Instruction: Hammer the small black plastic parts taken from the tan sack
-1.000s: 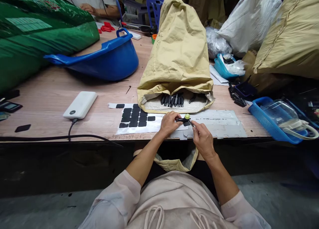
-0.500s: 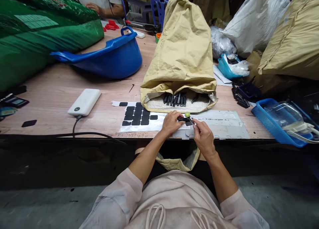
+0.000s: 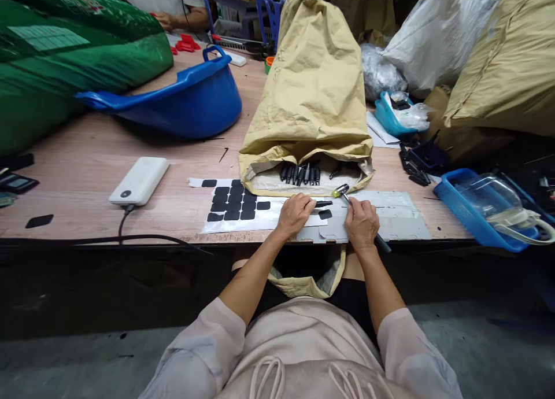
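My left hand [image 3: 296, 213] is closed on a small black part [image 3: 323, 203] and presses it onto a grey backing sheet [image 3: 390, 217] at the table's front edge. My right hand [image 3: 362, 224] grips a small hammer [image 3: 347, 198] with a green-tipped head; the head hovers just right of the black part, below the mouth of a tan paper sack [image 3: 310, 92]. Several black parts [image 3: 301, 174] lie inside the sack's mouth. A loose black pad [image 3: 325, 214] lies between my hands. A white sheet with several black pads [image 3: 236, 203] is left of my left hand.
A white power bank [image 3: 139, 181] with a cable lies to the left. A blue tub [image 3: 191, 101] and a green sack [image 3: 65, 58] stand behind it. A blue basket with a clear jug [image 3: 489, 208] sits at right. Another person's hand [image 3: 165, 20] rests at the far table end.
My right hand has moved right and up from the black part, lifting the hammer so its head is now raised beside it. My left hand stays holding the part on the sheet.
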Demonstrator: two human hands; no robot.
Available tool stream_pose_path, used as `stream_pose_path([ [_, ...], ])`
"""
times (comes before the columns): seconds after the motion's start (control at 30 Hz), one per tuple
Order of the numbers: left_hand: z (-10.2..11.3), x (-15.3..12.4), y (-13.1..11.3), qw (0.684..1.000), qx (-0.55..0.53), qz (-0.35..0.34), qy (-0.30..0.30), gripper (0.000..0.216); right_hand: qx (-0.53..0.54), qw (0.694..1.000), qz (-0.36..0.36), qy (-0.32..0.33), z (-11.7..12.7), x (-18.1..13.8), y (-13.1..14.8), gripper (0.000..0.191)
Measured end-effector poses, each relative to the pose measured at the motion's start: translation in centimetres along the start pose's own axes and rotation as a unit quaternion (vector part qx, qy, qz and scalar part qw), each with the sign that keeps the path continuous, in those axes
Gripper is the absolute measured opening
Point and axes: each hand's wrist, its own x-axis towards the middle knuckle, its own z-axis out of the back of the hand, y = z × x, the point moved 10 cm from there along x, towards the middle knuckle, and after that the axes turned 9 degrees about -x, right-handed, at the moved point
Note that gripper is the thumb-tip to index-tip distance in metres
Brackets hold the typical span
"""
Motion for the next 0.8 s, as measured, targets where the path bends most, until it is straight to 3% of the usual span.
stream_pose_path([
  [0.23,0.3,-1.2,-1.8,0.998,0.010,-0.058,0.005,0.034,-0.015,1.000,-0.001,0.004,0.1,0.1,0.0,0.031],
  [0.43,-2.1,-9.9,-5.6,0.970,0.047,-0.233,0.058,0.028,-0.014,1.000,0.000,0.005,0.0,0.1,0.1,0.031],
  [0.57,-4.1,-13.5,-5.2,0.959,0.123,-0.247,0.073,0.019,-0.007,1.000,0.001,0.012,-0.1,0.1,0.1,0.032],
  [0.7,-2.9,-11.6,-5.3,0.972,0.089,-0.206,0.071,0.024,0.004,1.000,-0.001,0.010,0.0,0.1,0.2,0.033],
  [0.8,1.8,-6.6,-3.8,0.991,0.054,-0.119,-0.037,0.024,0.006,1.000,-0.001,0.009,0.0,0.1,0.2,0.032],
])
